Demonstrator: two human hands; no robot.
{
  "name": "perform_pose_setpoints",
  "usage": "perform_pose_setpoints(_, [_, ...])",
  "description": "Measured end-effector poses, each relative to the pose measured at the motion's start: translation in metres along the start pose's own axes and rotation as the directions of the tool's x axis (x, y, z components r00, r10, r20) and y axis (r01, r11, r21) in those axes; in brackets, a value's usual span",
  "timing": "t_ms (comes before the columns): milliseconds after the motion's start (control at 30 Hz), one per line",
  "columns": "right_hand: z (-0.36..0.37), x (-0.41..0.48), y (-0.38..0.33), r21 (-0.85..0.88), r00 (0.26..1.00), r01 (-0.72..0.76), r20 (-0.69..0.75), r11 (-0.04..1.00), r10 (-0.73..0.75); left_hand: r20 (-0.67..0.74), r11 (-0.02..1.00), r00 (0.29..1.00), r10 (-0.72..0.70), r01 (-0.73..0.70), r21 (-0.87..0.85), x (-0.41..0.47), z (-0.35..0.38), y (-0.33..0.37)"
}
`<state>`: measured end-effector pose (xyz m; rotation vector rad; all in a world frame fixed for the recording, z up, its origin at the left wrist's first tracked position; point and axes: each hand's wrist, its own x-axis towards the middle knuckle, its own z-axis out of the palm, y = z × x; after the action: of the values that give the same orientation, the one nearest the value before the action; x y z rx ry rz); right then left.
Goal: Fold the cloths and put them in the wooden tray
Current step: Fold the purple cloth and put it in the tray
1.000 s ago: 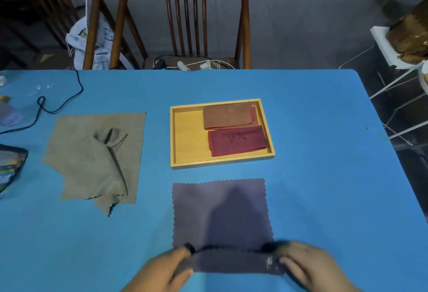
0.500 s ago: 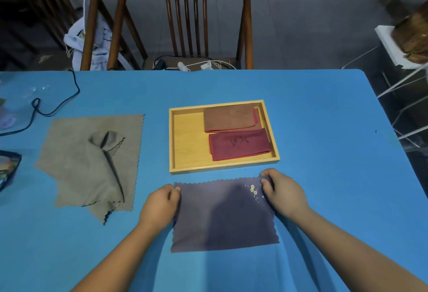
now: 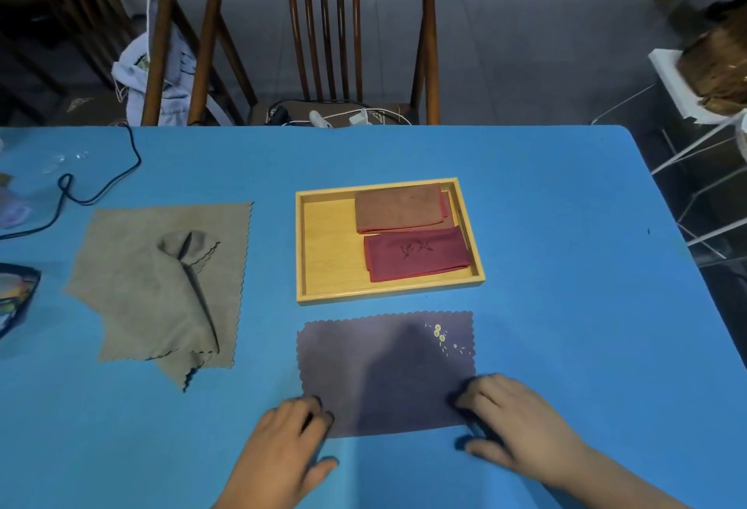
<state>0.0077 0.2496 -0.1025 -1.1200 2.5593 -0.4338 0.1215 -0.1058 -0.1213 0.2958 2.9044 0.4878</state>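
Note:
A purple cloth (image 3: 384, 371), folded in half with small yellow flowers at its far right corner, lies flat on the blue table just in front of the wooden tray (image 3: 323, 250). In the tray lie a folded brown cloth (image 3: 400, 207) and a folded red cloth (image 3: 416, 253), both on its right side. My left hand (image 3: 291, 436) rests at the purple cloth's near left corner, fingertips on its edge. My right hand (image 3: 513, 423) rests at its near right corner, fingers spread. A crumpled olive cloth (image 3: 161, 286) lies unfolded to the left.
A black cable (image 3: 81, 193) loops across the table's far left. A colourful object (image 3: 16, 298) sits at the left edge. Two wooden chairs (image 3: 323, 44) stand behind the table, one with chargers on its seat. A white rack (image 3: 707, 153) stands to the right.
The near edge of the purple cloth was folded up onto the far edge. Both hands then slid back from the far corners to the near corners at the fold.

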Motion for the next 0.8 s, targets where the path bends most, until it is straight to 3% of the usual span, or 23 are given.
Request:
perform_pose_setpoints(67, [0.003,-0.006,0.004,-0.074,0.999,0.035,0.025,0.997,-0.034,-0.006,0.996,0.998,0.070,-0.070,0.050,-0.008,0.009,-0.001])
perform_pose_setpoints(233, [0.000,0.005,0.006,-0.099,0.994,0.056,-0.089,0.994,-0.064,-0.112,0.984,0.983,0.147,-0.133,0.122,-0.003,0.002,-0.007])
perform_pose_setpoints(333, [-0.010,0.014,0.006,0.074,0.983,-0.131,-0.121,0.989,0.140,-0.099,0.990,0.994,-0.052,0.038,-0.138,0.007,-0.013,-0.008])
perform_pose_setpoints(400, [-0.018,0.030,0.008,0.214,0.927,-0.309,-0.151,0.927,0.344,-0.096,0.920,0.959,-0.268,0.225,-0.321,0.025,-0.023,-0.012])
perform_pose_setpoints(467, [-0.023,0.053,0.015,0.287,0.878,-0.396,-0.160,0.872,0.452,-0.062,0.844,0.920,-0.388,0.327,-0.425,0.049,-0.029,-0.017])
perform_pose_setpoints(667, [-0.022,0.097,0.030,0.278,0.761,-0.604,-0.079,0.747,0.645,-0.020,0.731,0.820,-0.572,0.499,-0.466,0.101,-0.032,-0.035])
perform_pose_setpoints(800, [-0.012,0.099,0.025,0.204,0.731,-0.637,-0.145,0.743,0.667,-0.037,0.714,0.784,-0.620,0.544,-0.440,0.104,-0.025,-0.033])
